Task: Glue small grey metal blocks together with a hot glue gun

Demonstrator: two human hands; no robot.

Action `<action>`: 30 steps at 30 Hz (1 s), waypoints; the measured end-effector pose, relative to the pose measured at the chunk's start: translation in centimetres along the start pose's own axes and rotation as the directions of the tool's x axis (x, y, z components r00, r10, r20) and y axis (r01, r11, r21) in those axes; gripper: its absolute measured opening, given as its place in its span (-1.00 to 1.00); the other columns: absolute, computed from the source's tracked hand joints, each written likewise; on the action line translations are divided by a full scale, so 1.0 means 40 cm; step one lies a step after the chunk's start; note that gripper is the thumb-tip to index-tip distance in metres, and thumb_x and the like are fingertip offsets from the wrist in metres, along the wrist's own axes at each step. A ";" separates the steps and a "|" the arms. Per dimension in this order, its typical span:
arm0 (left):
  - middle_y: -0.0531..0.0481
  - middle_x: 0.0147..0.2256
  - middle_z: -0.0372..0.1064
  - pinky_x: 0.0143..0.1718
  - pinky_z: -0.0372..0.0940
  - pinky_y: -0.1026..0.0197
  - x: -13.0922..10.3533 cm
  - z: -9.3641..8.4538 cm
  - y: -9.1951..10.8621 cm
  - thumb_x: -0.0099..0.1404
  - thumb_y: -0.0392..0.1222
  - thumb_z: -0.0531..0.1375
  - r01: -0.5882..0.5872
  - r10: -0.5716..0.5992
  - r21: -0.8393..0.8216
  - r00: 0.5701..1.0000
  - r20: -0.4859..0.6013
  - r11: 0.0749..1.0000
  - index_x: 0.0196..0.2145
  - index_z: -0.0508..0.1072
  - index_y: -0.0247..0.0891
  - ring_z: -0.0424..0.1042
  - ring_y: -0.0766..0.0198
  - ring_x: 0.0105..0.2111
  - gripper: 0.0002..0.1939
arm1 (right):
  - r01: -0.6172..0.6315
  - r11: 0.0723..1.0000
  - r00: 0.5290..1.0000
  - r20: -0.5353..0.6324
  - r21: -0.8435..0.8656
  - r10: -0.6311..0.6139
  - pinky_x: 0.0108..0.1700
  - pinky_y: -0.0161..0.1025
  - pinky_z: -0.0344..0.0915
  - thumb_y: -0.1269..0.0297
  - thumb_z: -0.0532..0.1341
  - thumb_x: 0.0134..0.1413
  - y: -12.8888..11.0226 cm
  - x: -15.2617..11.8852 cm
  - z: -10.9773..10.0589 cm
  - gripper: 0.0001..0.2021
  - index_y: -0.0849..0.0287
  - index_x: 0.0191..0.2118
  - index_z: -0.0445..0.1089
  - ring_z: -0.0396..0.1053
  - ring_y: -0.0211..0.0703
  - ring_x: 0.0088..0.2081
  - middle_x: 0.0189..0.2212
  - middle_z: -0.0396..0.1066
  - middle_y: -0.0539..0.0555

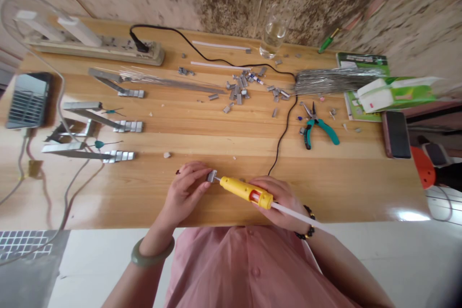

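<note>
Near the front of the table, my left hand pinches a small grey piece between thumb and fingers. My right hand is wrapped round a yellow hot glue gun, whose grip is hidden by the fingers. The gun's nozzle points left and meets or nearly meets the grey piece; I cannot tell which. A long white glue stick sticks out of the gun's back end. Its black cord runs up the table behind my right hand.
Loose grey pieces lie mid-table, beside thin metal wires. Teal-handled pliers, a phone and a glass of water are to the right and back. Metal stands and a power strip occupy the left.
</note>
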State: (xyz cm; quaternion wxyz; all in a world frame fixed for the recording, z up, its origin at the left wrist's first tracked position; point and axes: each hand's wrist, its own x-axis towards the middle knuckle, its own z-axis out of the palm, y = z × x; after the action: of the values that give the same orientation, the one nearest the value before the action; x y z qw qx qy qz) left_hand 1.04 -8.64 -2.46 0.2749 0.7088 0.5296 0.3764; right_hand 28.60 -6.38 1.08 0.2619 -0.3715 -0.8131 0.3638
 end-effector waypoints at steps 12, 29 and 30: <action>-0.10 -0.15 0.43 -0.04 0.25 0.03 -0.001 -0.001 0.001 0.30 -0.25 0.19 0.001 -0.001 0.017 1.000 -0.001 1.000 -0.07 0.44 -0.17 0.38 0.14 -0.08 -0.76 | 0.018 1.000 1.000 -0.007 0.022 -0.018 -0.05 -0.13 0.41 0.27 0.18 0.12 0.004 0.005 -0.003 -0.69 0.09 0.01 0.31 0.46 -0.06 -0.07 -0.11 0.49 0.15; -0.10 -0.14 0.43 -0.03 0.25 0.03 0.000 0.000 -0.001 0.30 -0.24 0.19 0.006 -0.006 0.003 1.000 0.001 1.000 -0.07 0.45 -0.17 0.39 0.13 -0.09 -0.76 | -0.030 0.997 0.999 0.022 0.074 0.029 -0.02 -0.09 0.39 0.29 0.24 0.06 0.025 -0.004 0.003 -0.65 0.07 0.00 0.30 0.44 -0.05 -0.04 -0.06 0.47 0.13; -0.10 -0.15 0.43 -0.04 0.25 0.03 0.001 0.000 0.000 0.30 -0.24 0.19 0.011 -0.011 0.003 1.000 0.003 1.000 -0.07 0.45 -0.17 0.39 0.13 -0.08 -0.76 | -0.032 0.995 0.999 0.037 0.093 0.029 -0.01 -0.09 0.38 0.30 0.25 0.04 0.025 -0.005 0.004 -0.64 0.06 0.00 0.30 0.43 -0.05 -0.03 -0.05 0.46 0.12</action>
State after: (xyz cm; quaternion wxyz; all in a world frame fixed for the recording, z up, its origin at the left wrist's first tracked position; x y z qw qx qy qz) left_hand 1.04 -8.60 -2.48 0.2766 0.7067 0.5338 0.3730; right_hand 29.03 -6.14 0.15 0.2588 -0.3645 -0.7939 0.4122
